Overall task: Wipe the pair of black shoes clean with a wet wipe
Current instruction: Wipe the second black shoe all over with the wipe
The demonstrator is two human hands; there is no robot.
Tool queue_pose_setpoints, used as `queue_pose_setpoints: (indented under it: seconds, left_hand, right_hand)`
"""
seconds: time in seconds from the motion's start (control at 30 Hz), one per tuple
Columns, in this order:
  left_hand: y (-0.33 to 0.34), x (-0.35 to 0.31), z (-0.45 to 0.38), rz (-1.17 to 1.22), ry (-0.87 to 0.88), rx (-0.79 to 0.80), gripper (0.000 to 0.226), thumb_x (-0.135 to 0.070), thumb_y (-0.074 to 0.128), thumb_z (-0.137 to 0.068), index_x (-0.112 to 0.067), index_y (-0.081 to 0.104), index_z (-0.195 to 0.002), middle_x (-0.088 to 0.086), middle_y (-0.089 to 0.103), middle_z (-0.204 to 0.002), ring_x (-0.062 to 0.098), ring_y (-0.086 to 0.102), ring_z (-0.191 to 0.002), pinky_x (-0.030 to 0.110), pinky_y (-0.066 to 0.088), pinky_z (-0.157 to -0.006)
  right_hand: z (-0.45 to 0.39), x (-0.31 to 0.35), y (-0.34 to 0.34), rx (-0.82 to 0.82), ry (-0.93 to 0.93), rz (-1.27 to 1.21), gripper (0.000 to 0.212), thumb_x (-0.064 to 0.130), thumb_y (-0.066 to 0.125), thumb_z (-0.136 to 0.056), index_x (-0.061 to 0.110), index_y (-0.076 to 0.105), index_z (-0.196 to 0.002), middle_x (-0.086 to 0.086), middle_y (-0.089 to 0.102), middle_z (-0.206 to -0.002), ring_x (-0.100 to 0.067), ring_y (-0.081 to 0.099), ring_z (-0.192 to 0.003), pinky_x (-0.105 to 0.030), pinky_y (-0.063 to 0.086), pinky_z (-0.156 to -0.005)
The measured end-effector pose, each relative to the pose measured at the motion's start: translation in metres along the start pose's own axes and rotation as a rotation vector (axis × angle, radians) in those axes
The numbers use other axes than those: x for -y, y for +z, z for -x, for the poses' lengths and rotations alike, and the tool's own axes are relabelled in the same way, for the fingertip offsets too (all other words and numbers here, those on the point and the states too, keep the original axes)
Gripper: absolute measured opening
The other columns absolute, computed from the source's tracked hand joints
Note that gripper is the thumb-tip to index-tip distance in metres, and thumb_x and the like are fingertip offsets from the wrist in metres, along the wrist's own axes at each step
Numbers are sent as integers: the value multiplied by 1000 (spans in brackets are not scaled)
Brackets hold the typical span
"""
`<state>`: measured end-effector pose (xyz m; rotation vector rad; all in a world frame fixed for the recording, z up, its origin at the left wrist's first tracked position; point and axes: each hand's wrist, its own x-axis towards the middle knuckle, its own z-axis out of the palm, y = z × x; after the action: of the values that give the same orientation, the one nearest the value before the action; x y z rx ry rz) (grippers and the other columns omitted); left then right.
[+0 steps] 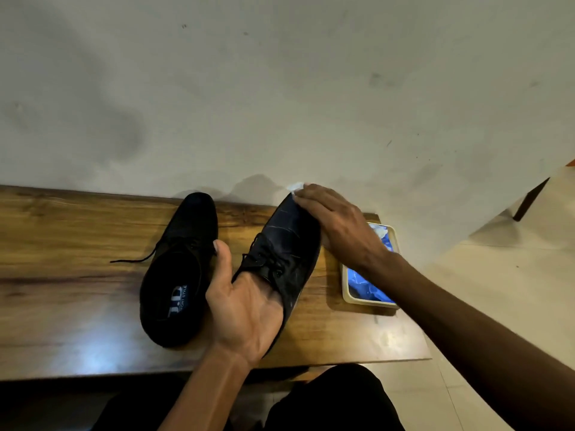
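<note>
Gripping right shoe (286, 241) inside, left hand (245, 309), right hand (336, 225) pressing wipe (295, 186) flat-fingered

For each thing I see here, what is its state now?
Black lace-up shoe on the left: upright on the wooden table, untouched, lace trailing.
Black lace-up shoe on the right: tilted, held.
Left hand: fingers inside the held shoe's opening.
Right hand: presses white wet wipe on its toe.
Blue wipe pack: flat, partly hidden.

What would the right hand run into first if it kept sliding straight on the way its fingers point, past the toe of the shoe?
Probably the pale wall. The right hand presses a white wipe at the toe of the held shoe, fingers pointing away toward the wall just behind the table; the depth is unclear.
</note>
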<state>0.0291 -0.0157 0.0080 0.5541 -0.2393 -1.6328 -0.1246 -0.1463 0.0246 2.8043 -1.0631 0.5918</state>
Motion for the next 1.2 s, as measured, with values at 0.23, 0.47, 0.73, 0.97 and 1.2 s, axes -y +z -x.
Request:
queue_pose_setpoints:
  seconds: [0.23, 0.47, 0.73, 0.97, 1.2]
  left_hand:
    - [-5, 4, -2, -92, 21, 4, 95, -78, 31, -90, -4, 39, -150, 18, 48, -150, 32, 43, -142, 47, 19, -123]
    - [-7, 9, -4, -161, 41, 59, 95, -79, 27, -90, -7, 38, -151, 16, 48, -151, 30, 42, -143, 47, 16, -123]
    - [-8, 2, 0, -245, 82, 57, 97, -79, 25, -88, -7, 37, -151, 15, 51, -149, 27, 45, -141, 46, 19, -123]
    - [-6, 6, -3, -285, 86, 65, 90, -74, 19, -93, -7, 35, -152, 16, 47, -152, 28, 41, -144, 49, 16, -124]
    - [-11, 5, -1, -285, 89, 72, 89, -72, 22, -93, -6, 38, -151, 18, 47, -151, 29, 42, -143, 50, 16, -124]
  right_hand:
    - [5, 19, 1, 192, -148, -174, 91, -17, 71, -64, 10, 46, -147, -10, 48, -152, -25, 45, -140, -44, 45, -109]
    - [2, 28, 1, 125, 5, -151, 88, -20, 59, -65, 8, 45, -147, -13, 48, -150, -27, 45, -139, -45, 50, -104]
    - [3, 29, -7, 264, -220, -171, 63, -3, 55, -96, 10, 35, -154, -11, 36, -159, -24, 33, -148, -42, 35, -118]
    - [-6, 21, -2, 108, -179, -16, 59, -6, 74, -71, 2, 63, -129, -19, 64, -126, -38, 59, -113, -46, 54, -92]
    - [0, 37, -2, 196, -81, -253, 55, -3, 55, -75, 7, 63, -129, -12, 63, -130, -31, 56, -116, -38, 47, -98]
